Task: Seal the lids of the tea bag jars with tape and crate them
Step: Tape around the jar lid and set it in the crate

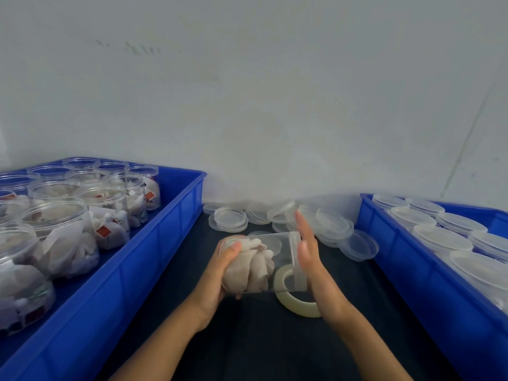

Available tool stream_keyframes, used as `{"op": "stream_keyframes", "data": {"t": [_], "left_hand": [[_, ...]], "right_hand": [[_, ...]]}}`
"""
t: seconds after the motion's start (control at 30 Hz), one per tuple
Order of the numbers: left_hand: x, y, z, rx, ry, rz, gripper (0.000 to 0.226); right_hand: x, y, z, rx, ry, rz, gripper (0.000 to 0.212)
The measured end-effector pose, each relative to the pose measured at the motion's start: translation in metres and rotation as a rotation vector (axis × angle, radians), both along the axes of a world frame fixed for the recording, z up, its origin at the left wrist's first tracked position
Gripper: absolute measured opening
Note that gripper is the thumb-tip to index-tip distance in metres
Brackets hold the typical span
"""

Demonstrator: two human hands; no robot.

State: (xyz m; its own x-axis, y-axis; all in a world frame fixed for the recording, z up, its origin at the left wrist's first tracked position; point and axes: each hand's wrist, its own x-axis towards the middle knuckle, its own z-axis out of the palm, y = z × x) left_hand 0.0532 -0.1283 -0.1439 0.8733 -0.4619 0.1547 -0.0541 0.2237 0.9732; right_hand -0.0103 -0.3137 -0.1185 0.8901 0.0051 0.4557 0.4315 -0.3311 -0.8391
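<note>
Head view: my left hand grips the jar sideways by its base, my right hand, fingers straight, presses its lid. Next I'd judge taping, the tape roll lying just beneath

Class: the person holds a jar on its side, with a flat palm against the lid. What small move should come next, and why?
Probably pick up the tape roll with the right hand. The left hand grips the jar, the lid looks seated, and no tape appears to run around it yet.
</note>
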Motion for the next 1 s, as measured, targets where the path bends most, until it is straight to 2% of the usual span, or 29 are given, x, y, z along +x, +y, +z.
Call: {"op": "stream_keyframes", "data": {"t": [0.03,0.07,0.13,0.2,0.27,0.37,0.53,0.63,0.7,0.73,0.8,0.87,0.93,1.0], "left_hand": [[-0.001,0.001,0.0,-0.019,0.062,-0.044,0.044],[-0.002,0.001,0.0,-0.03,0.088,-0.066,0.04],[-0.003,0.001,-0.003,-0.059,0.066,-0.037,0.038],[0.0,0.001,-0.005,-0.068,0.014,0.039,0.046],[0.0,0.001,-0.003,-0.075,0.004,0.044,0.047],[-0.004,-0.001,0.001,-0.08,0.052,-0.072,0.039],[-0.007,-0.007,-0.008,-0.048,0.023,0.008,0.067],[-0.004,-0.006,-0.007,-0.042,0.009,0.024,0.065],[0.001,-0.003,-0.005,0.037,-0.073,0.038,0.054],[0.003,-0.001,-0.005,0.129,-0.179,0.06,0.051],[0.005,0.002,-0.008,0.374,-0.424,0.102,0.068],[0.003,-0.002,-0.015,0.592,-0.576,0.188,0.09],[0.0,-0.008,-0.024,0.617,-0.601,0.282,0.091],[0.001,-0.013,-0.029,0.535,-0.519,0.342,0.085]], "right_hand": [[0.0,0.004,-0.002,-0.102,-0.065,0.009,0.056],[0.004,0.014,-0.003,-0.144,-0.042,-0.024,0.059],[0.001,0.014,-0.008,-0.095,-0.013,-0.026,0.064],[0.004,0.016,-0.006,0.015,0.023,-0.041,0.067],[0.004,0.018,0.0,-0.035,-0.005,-0.08,0.071],[0.001,0.017,-0.006,-0.151,-0.125,-0.177,0.073],[0.005,0.02,-0.004,-0.081,-0.091,-0.235,0.033],[0.006,0.018,0.001,-0.062,-0.118,-0.239,0.025],[0.007,0.014,0.002,-0.039,-0.109,-0.248,0.027],[0.007,0.013,0.003,-0.041,-0.098,-0.265,0.029],[0.007,0.013,0.002,-0.054,-0.084,-0.289,0.037],[0.008,0.013,0.001,-0.062,-0.08,-0.289,0.043],[0.009,0.012,0.002,-0.022,-0.085,-0.229,0.042],[0.012,0.007,0.005,0.082,-0.063,-0.153,0.037]]}}
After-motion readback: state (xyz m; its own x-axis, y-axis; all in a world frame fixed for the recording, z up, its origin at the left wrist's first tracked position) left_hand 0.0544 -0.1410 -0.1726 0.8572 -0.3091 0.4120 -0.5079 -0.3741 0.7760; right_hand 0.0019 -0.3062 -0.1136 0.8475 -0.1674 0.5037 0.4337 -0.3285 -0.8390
